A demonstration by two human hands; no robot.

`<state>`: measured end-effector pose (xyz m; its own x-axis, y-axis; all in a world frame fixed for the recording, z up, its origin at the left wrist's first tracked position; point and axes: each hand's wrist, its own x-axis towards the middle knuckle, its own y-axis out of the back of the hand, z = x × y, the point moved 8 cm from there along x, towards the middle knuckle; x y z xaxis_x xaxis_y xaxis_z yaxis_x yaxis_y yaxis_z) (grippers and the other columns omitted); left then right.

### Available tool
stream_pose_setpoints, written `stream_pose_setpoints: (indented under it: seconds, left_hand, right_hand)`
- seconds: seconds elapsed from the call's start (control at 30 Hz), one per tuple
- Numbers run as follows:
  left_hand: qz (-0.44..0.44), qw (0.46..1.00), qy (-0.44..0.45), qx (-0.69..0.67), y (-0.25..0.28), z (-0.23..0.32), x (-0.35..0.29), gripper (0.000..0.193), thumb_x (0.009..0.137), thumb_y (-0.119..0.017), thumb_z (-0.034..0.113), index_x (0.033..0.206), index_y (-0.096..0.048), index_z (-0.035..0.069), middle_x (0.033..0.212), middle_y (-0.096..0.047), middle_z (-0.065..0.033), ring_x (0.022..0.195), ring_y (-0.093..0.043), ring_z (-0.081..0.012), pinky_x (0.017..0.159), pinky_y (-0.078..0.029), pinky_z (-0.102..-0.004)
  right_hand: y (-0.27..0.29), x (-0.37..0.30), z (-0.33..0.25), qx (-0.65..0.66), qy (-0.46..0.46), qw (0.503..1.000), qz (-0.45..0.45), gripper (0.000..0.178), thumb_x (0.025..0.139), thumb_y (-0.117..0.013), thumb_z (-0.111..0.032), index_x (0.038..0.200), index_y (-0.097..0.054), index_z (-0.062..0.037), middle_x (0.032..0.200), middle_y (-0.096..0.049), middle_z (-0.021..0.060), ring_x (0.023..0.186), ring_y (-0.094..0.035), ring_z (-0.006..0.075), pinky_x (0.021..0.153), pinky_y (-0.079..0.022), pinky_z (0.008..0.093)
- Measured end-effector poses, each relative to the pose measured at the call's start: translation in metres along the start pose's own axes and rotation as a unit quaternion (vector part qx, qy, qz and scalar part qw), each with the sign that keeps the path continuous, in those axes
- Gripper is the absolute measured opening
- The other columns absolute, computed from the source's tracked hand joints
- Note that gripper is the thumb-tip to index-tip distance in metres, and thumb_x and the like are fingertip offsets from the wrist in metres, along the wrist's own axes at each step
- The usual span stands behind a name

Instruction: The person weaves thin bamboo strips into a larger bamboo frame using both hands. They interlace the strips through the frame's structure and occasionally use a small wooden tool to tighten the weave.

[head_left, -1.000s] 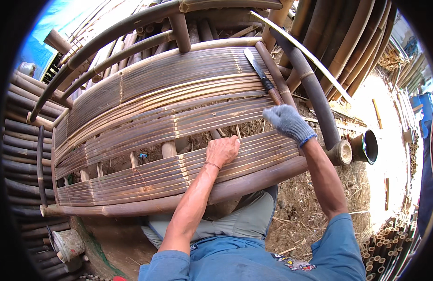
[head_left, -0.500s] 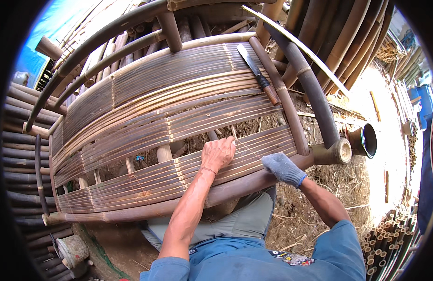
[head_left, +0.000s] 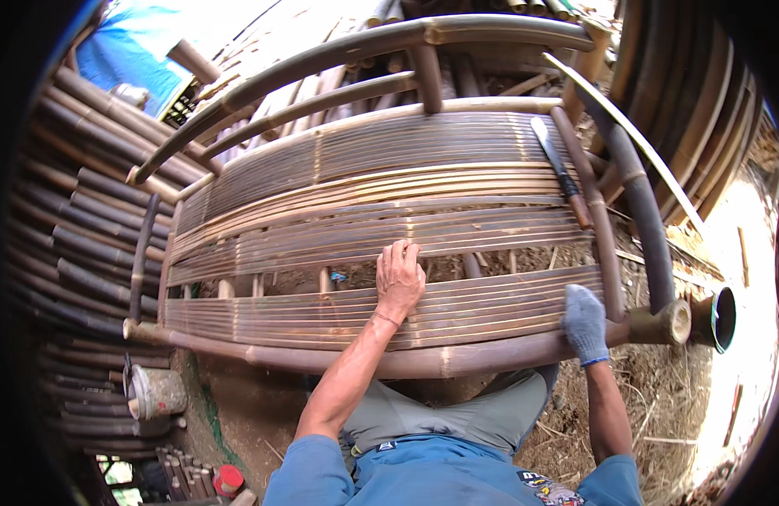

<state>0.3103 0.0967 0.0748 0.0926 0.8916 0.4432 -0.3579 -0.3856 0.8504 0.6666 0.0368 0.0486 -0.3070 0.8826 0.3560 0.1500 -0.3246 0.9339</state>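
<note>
A bamboo bench [head_left: 444, 363] with a slatted seat lies in front of me. My left hand [head_left: 400, 282], bare, rests at the gap behind the front slat panel [head_left: 507, 297], close to a pale tie across the slats. Its fingers are bent down, and whatever is in them is hidden. Over the right end of that panel, near the front rail, sits my right hand [head_left: 585, 320] in a grey knit glove. It is closed, and I cannot make out what it holds. A knife [head_left: 562, 173] with a dark and brown handle lies on the slats at the back right.
A pale bamboo strip [head_left: 634, 143] leans across the bench's right arm. Bamboo poles [head_left: 94, 244] are stacked at the left, near a dirty bucket [head_left: 156, 392]. A dark round container [head_left: 721, 320] stands beyond the right front corner. A blue tarp [head_left: 124, 67] shows at the far left.
My view has turned, so the bench sits farther right in the picture. My left hand has moved left along the seat gap. The thin strand seen between my hands earlier no longer shows.
</note>
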Motion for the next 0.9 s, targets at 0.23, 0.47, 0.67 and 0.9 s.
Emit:
stream_pose_setpoints:
  seconds: [0.23, 0.47, 0.67, 0.9]
  left_hand:
    - [-0.043, 0.981, -0.096, 0.165, 0.025, -0.082, -0.005, 0.011, 0.087, -0.06, 0.011, 0.098, -0.059, 0.01, 0.093, -0.054, -0.0068, 0.091, -0.058, -0.0243, 0.076, -0.052, -0.0371]
    - [-0.111, 0.975, -0.119, 0.148, 0.034, -0.09, -0.02, 0.004, 0.089, -0.058, 0.013, 0.091, -0.057, 0.01, 0.092, -0.053, -0.0098, 0.09, -0.059, -0.0259, 0.076, -0.052, -0.0374]
    - [-0.195, 0.976, -0.088, -0.039, 0.037, -0.098, -0.026, 0.025, 0.093, -0.063, 0.033, 0.093, -0.061, 0.009, 0.098, -0.056, -0.0118, 0.091, -0.062, -0.0337, 0.078, -0.053, -0.0492]
    - [-0.282, 0.957, 0.003, 0.061, 0.015, -0.096, -0.031, 0.062, 0.096, -0.039, 0.067, 0.085, -0.064, 0.011, 0.079, -0.067, -0.0127, 0.083, -0.067, -0.0374, 0.07, -0.052, -0.0501]
  right_hand:
    - [-0.025, 0.061, 0.046, 0.147, -0.154, 0.962, 0.172, 0.029, 0.104, -0.047, -0.016, 0.122, -0.065, -0.0017, 0.123, -0.064, 0.0174, 0.118, -0.058, 0.033, 0.106, -0.043, 0.0405]
    - [-0.042, 0.073, 0.034, 0.006, -0.116, 0.977, 0.177, 0.028, 0.101, -0.053, -0.023, 0.112, -0.07, -0.0044, 0.118, -0.068, 0.0153, 0.115, -0.059, 0.0337, 0.103, -0.044, 0.0428]
    - [-0.056, 0.074, 0.044, 0.015, -0.122, 0.976, 0.178, 0.027, 0.1, -0.054, -0.023, 0.106, -0.071, -0.0031, 0.113, -0.069, 0.0151, 0.107, -0.061, 0.0343, 0.096, -0.046, 0.0445]
    - [-0.05, 0.078, 0.048, 0.047, -0.139, 0.972, 0.185, 0.024, 0.099, -0.052, -0.019, 0.099, -0.069, -0.0023, 0.101, -0.068, 0.0169, 0.095, -0.063, 0.0365, 0.086, -0.049, 0.0455]
